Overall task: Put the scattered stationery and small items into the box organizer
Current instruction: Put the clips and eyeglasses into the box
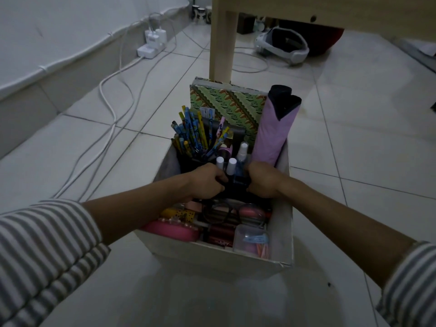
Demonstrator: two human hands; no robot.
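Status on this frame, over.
Left hand, right hand both gripping dark item mid-box. Box organizer packed: pencils, notebook, glasses in. Nothing blocking the hands.

Only one piece of writing can be made out: a pale cursive word on the dark red packet (220, 234) lying at the near end of the box organizer (212, 259), just left of its middle. It looks like "Juicy", though the middle letters are too dim to be sure. At the far end of the box, a small white sticker (207, 112) sits on the lower left corner of the green patterned book (233, 102); it carries dark print that is too small to read. The blue and yellow pencils (188, 131) show printed patterns but no legible words.
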